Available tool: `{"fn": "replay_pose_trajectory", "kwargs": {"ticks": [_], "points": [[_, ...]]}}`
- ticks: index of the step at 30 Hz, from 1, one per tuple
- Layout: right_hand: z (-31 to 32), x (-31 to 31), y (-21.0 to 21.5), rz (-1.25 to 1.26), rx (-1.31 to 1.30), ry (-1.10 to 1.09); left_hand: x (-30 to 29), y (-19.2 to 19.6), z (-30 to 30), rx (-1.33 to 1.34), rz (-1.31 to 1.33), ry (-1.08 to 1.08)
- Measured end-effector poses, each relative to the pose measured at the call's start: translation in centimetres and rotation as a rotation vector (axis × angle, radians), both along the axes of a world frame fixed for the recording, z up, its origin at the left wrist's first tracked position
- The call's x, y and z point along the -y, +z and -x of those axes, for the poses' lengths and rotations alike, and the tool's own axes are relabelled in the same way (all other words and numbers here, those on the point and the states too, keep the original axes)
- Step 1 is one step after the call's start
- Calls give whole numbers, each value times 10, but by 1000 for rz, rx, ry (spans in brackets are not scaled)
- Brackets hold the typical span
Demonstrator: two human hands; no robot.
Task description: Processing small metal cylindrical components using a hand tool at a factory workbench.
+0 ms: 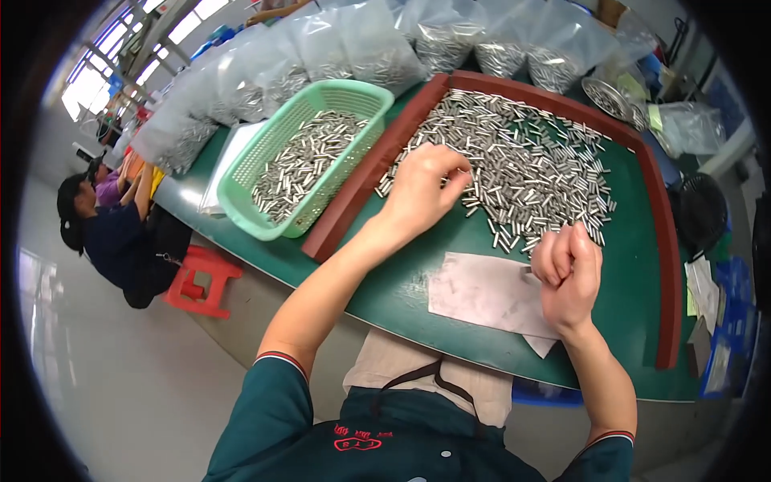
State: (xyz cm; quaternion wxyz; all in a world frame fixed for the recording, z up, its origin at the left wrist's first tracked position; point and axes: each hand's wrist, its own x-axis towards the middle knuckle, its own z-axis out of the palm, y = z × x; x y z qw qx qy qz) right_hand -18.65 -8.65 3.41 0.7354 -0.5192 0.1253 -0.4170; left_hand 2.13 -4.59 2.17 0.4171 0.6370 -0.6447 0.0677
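A wide pile of short silver metal pins (pixel 522 165) lies on the green tabletop inside a dark red frame. Over the left part of the pile is my left hand (pixel 424 186), its fingers curled in toward the thumb; whatever they may hold is hidden. My right hand (pixel 569 269) is closed near the pile's front edge, palm side turned up, and its contents cannot be made out. A small grey pin end shows beside its curled fingers. Below it lies a smudged, pale pink cloth (pixel 486 291), partly covered by the right hand and wrist.
A mint-green plastic basket (pixel 241 217) of pins stands left of the red frame (pixel 353 197). Clear bags (pixel 377 44) of pins line the back. A metal dish (pixel 610 98) sits at the back right. Far left, two people sit near a red stool (pixel 201 281).
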Motion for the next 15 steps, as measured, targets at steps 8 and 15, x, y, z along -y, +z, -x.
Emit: {"fn": "replay_pose_trajectory", "kwargs": {"ticks": [8,15], "points": [[14,0,-21,-73,144,-86,-8,-19,21,-119,-234,-27],[18,-1,-21,-14,117,-21,-7,-31,27,-80,-333,10]]}}
